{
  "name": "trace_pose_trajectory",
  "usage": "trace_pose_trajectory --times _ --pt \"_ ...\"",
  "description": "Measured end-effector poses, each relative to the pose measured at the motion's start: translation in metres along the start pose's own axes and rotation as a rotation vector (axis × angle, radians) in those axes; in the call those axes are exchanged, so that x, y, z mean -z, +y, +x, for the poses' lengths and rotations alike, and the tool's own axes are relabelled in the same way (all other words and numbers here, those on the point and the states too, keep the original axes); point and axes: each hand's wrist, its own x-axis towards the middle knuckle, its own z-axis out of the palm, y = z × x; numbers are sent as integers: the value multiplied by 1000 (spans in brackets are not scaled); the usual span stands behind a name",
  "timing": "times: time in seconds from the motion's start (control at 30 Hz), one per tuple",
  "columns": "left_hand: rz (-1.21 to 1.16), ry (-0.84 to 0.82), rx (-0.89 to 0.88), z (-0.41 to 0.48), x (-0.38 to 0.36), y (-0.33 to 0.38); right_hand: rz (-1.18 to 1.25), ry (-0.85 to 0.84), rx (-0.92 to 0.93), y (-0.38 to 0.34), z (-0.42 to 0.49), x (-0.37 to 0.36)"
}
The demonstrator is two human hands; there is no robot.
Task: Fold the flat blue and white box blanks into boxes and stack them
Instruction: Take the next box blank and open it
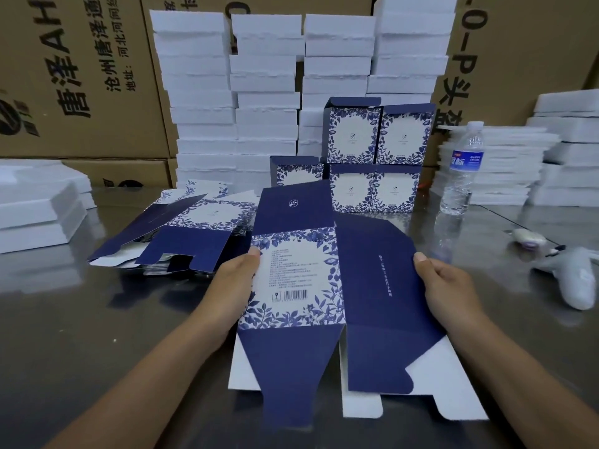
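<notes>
**A:** As the left grip and right grip sit now, what's pinched?

**B:** One box blank, both grips on it. Left: thumb on top at the left edge of the floral label panel, fingers underneath and out of sight. Right: thumb on top at the right edge of the navy panel, fingers curled under it. Neither is spread.

**A:** Blank relative to the grips?

**B:** It spans the gap between them, printed side up, not folded. The navy lid flap points away from the person. The navy bottom flaps and white tabs point toward them, over the bench. Can't tell if the near flaps touch the bench.

**A:** Further out?

**B:** Left of the left grip is a pile of flat blanks, fanned loosely on the bench. Behind the held blank are the folded boxes, stacked two on two. A single box stands just beside the lower row, on its left. Behind those are foam blocks in tall white columns, with printed brown cartons at the back.

**A:** Right side?

**B:** A water bottle stands upright near the boxes, with foam sheets stacked behind it. A white handheld tool lies on the bench, well apart from the right grip. A small white object lies beyond it. More foam sits at far left.
</notes>
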Motion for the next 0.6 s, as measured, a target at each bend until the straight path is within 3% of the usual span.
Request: trace_pose_trajectory --times 0.33,0.5,0.6 --pt "-56 96 13 2 10 1 30 -146 -21 -3 -7 -7" --pt "-178 65 26 1 5 2 -20 -106 -14 -2 -4 -3" --pt "-92 26 2 -1 1 4 -32 -50 -7 -2 -1 -1"
